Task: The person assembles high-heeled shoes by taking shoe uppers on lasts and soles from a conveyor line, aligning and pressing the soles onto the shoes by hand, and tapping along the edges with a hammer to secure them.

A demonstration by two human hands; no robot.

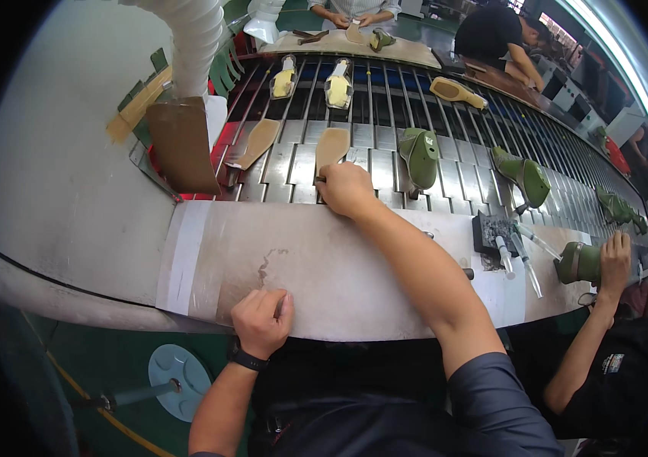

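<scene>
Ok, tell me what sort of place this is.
Probably a shoe factory's assembly line: tan soles and green foot-shaped forms lie on a slatted metal conveyor, with people working on both sides.

At the near edge of the pale worktop (354,289), the left hand (261,321) is curled inward, while the right arm (415,266) stretches across and the right hand (347,189) has closed fingers beyond the far edge.

Three tan sole-shaped pieces (333,145), two yellow-centered shoe-shaped pieces (338,87) and at least three green shoes (420,158) dot the conveyor (382,169); beside it, three slim tubes (505,257) and one black block (489,236) rest on the tabletop (339,270).
</scene>
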